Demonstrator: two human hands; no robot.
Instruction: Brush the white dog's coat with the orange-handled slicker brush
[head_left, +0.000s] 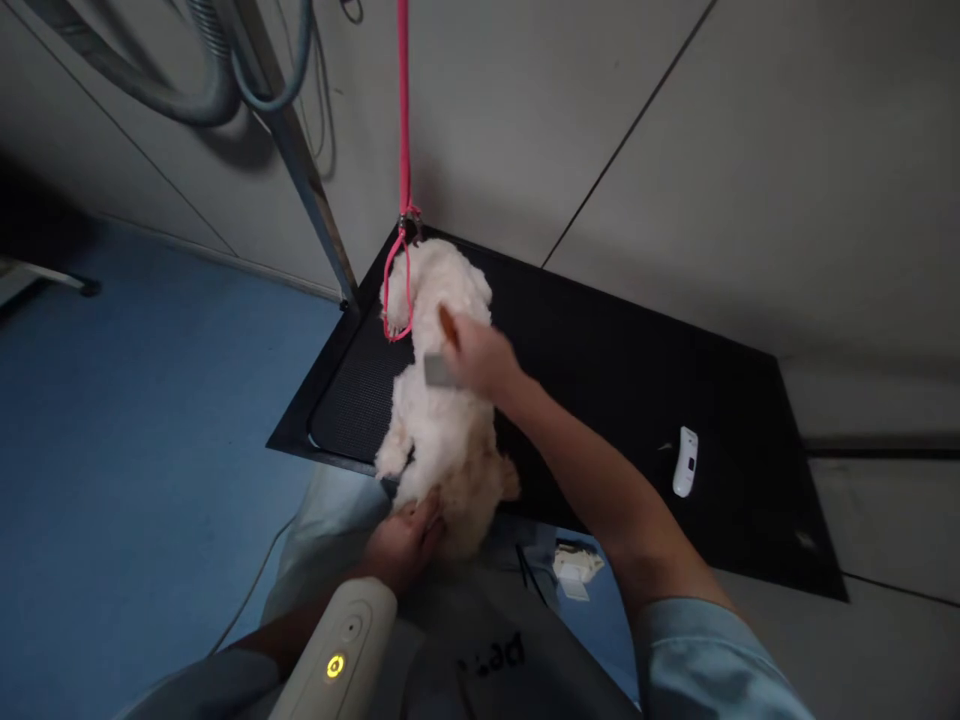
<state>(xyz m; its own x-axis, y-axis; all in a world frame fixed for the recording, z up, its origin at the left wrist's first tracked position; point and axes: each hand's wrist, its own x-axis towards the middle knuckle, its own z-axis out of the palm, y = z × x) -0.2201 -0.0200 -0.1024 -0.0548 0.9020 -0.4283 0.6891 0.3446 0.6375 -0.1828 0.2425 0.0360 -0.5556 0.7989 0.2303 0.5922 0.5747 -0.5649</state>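
A white, fluffy dog lies or stands lengthwise near the left end of a black grooming table; the fur at its near end is tan. My right hand is closed round the handle of a slicker brush, its pale head at the dog's back and slightly blurred. At the near end of the dog, my left hand is closed on the fur by the table's front edge. Which part of the dog it grips is partly hidden. A pink grooming loop hangs beside the dog's far end.
White clippers lie on the table's right part. A metal post rises at the back left, with a grey hose beside it. A white device with a yellow light is close to my body. Behind the table is a wall.
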